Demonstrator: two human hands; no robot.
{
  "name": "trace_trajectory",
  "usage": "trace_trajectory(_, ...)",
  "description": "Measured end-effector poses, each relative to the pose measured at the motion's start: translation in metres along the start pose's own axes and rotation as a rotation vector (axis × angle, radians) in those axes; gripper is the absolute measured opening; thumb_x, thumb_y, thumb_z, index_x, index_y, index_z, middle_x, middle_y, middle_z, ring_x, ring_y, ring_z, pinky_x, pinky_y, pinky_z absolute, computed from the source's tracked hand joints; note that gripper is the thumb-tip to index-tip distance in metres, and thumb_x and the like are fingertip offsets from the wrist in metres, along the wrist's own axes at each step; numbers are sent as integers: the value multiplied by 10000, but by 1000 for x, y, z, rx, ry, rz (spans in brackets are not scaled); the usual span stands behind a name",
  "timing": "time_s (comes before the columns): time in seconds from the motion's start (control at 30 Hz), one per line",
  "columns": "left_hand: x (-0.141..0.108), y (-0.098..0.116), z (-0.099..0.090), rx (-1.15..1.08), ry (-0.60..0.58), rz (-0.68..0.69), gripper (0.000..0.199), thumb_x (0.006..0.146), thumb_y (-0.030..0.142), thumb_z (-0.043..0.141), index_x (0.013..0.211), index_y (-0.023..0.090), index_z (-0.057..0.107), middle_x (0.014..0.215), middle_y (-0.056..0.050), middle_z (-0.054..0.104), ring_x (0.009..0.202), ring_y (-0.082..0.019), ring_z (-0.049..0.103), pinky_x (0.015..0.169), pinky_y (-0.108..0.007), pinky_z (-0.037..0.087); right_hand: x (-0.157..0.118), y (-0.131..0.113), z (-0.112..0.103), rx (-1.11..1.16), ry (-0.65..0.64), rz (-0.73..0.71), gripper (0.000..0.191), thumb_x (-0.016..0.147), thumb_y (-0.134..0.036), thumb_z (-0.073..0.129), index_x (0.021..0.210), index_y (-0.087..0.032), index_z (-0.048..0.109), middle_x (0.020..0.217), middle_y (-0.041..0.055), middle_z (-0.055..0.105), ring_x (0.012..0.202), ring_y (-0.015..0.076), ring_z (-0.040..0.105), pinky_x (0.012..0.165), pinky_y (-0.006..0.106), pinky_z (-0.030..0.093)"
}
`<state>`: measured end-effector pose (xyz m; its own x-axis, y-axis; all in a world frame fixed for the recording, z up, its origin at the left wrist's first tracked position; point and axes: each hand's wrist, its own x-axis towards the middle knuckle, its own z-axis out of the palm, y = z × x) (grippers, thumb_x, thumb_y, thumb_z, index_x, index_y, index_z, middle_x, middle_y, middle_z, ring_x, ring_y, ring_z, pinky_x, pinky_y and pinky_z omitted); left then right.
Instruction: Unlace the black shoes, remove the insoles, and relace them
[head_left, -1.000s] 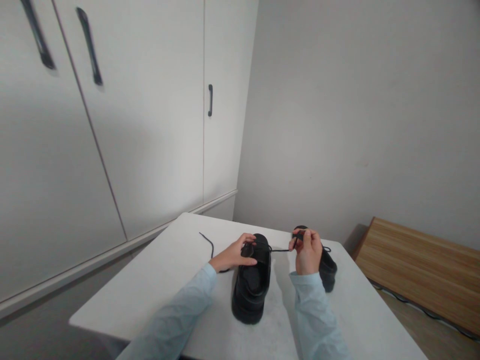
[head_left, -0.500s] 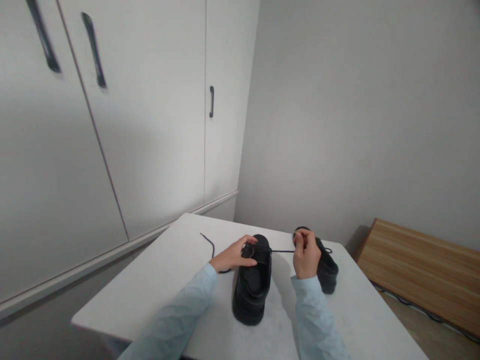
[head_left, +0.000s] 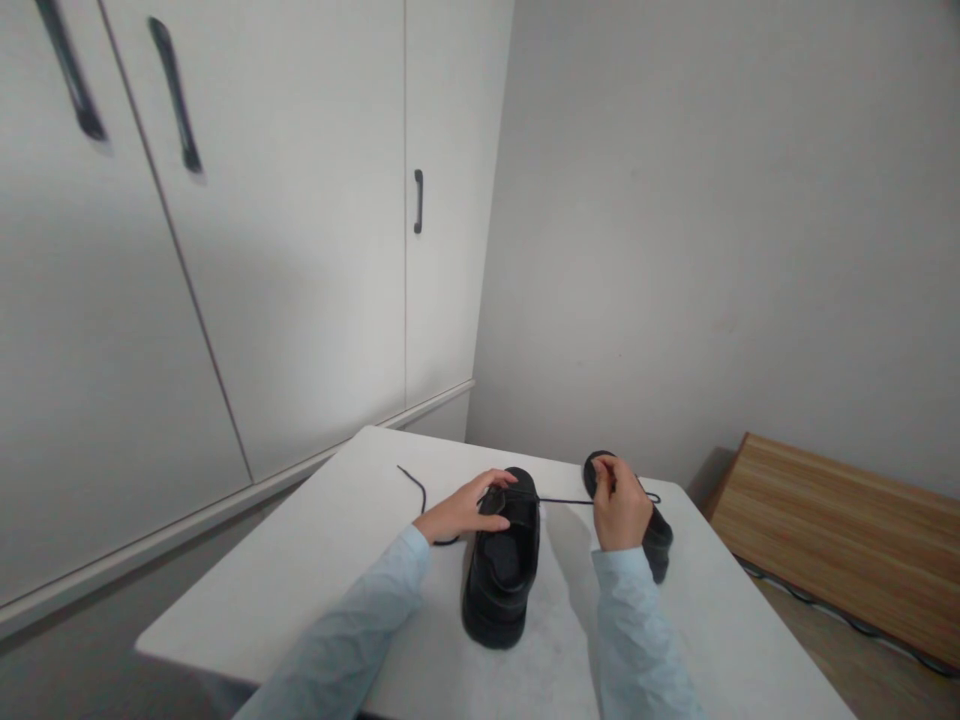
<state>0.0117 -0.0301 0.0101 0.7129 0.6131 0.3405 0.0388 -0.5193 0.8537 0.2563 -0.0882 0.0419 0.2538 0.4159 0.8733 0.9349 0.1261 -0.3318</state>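
Observation:
A black lace-up shoe [head_left: 495, 600] stands on the white table with its heel toward me. My left hand [head_left: 466, 508] holds the shoe at its lacing, fingers over the upper and thumb by the opening. My right hand [head_left: 621, 505] is closed in a pinch on a black shoelace [head_left: 566, 501], which runs taut sideways from the shoe. Left of the shoe, the other end of the lace [head_left: 421, 487] lies loose in a curve on the table. A second black shoe [head_left: 658, 545] stands behind my right hand, partly hidden by it.
The white table [head_left: 300, 560] has its far edge close to the grey wall [head_left: 675, 250]. White cabinets [head_left: 300, 250] with dark handles rise at the left. A wood-grain board or bench [head_left: 840, 530] stands at the right, with a dark cable along the floor below it.
My right hand has moved slightly farther right, drawing the shoelace out longer. My left hand stays on the shoe. The view has shifted a little.

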Motion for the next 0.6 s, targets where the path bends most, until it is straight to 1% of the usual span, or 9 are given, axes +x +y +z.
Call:
trace_trajectory(0.07, 0, 2, 1, 20, -4, 1, 620, 724, 340, 698, 1275, 225, 437, 1268, -85, 484, 1196, -220, 440, 1047, -394, 294, -1, -3, 0, -8, -40, -26, 348, 929, -399, 377, 864, -179, 639, 824, 74, 687, 697, 172, 611, 624, 247, 395)
trace_trajectory(0.13, 0, 6, 2, 51, 14, 11, 581, 753, 357, 668, 1275, 230, 447, 1268, -85, 485, 1191, -221, 443, 1042, -391, 308, -1, -6, 1, -27, -99, -57, 336, 930, -388, 379, 855, -190, 641, 837, 64, 688, 695, 168, 610, 602, 247, 379)
trace_trajectory(0.3, 5, 15, 12, 151, 103, 123, 378, 879, 380, 494, 1230, 246, 534, 1220, -76, 498, 1194, -208, 431, 1068, -363, 281, -4, -9, 5, -47, -268, -100, 301, 923, -379, 405, 849, -207, 640, 830, 38, 695, 708, 164, 629, 571, 242, 358)
trace_trajectory(0.4, 9, 17, 20, 215, 94, 143, 342, 906, 381, 437, 1194, 271, 584, 1215, -70, 483, 1192, -211, 424, 1070, -358, 275, -7, -8, 8, -31, -334, -62, 287, 911, -409, 424, 859, -213, 628, 788, 26, 698, 670, 165, 636, 560, 240, 353)
trace_trajectory(0.5, 12, 17, 27, 302, 79, 159, 319, 907, 381, 434, 1158, 302, 616, 1199, -57, 490, 1166, -206, 425, 1058, -361, 278, -8, -8, 10, 7, -389, -19, 301, 901, -444, 424, 828, -213, 602, 735, 16, 693, 613, 161, 627, 540, 237, 343)
trace_trajectory(0.6, 11, 18, 29, 398, 110, 169, 291, 901, 383, 448, 1087, 308, 660, 1140, -54, 523, 1120, -204, 434, 1031, -369, 292, -7, -9, 11, 84, -436, 23, 321, 884, -480, 433, 779, -213, 576, 706, 8, 687, 570, 150, 603, 542, 231, 348)
